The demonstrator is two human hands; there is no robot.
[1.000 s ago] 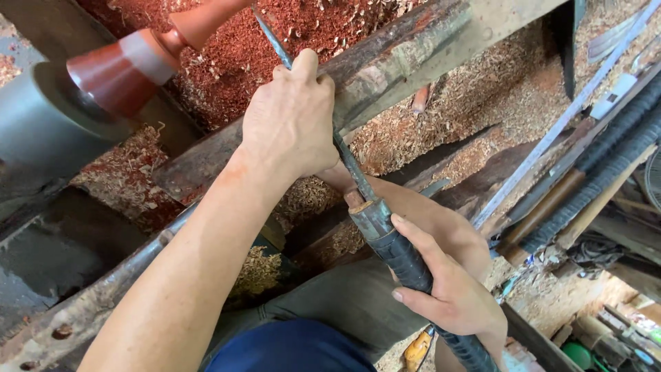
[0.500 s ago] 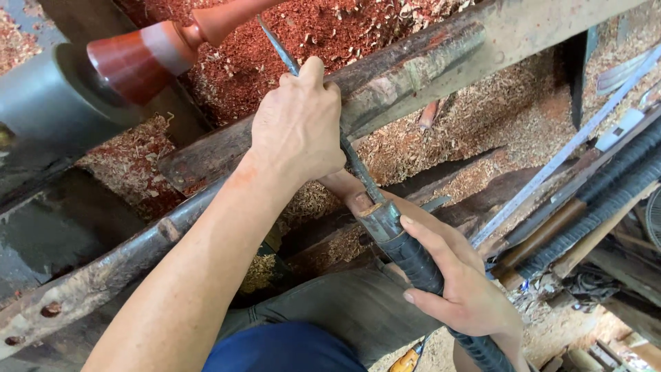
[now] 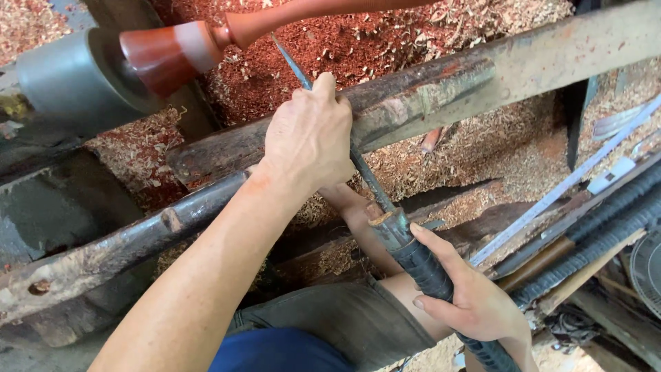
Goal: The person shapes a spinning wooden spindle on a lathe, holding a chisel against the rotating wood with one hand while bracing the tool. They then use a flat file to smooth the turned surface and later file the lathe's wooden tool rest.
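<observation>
1. Left hand (image 3: pixel 310 138) is pressing down on the turning chisel (image 3: pixel 372 189), fingers curled tight over the steel shaft right where it's crossing the long wooden tool rest (image 3: pixel 482 76).
2. Right hand (image 3: pixel 475 303) is sitting lower down, fingers wrapped around the chisel's dark ribbed handle (image 3: pixel 434 272), close to the person's lap.
3. The chisel's tip is pointing up and away, touching or nearly touching the reddish spindle (image 3: pixel 261 24) just past its wide flared end by the grey lathe head (image 3: pixel 69 83). Can't quite tell if it's actually making contact.
4. Compared with a second ago, both hands are keeping the same grip, and the tip is staying in about the same spot on the spindle. The view is just shifting a bit, so the spindle is showing more fully now.
5. Red shavings (image 3: pixel 385 41) are piled up behind the rest, paler sawdust (image 3: pixel 482 158) below it.
</observation>
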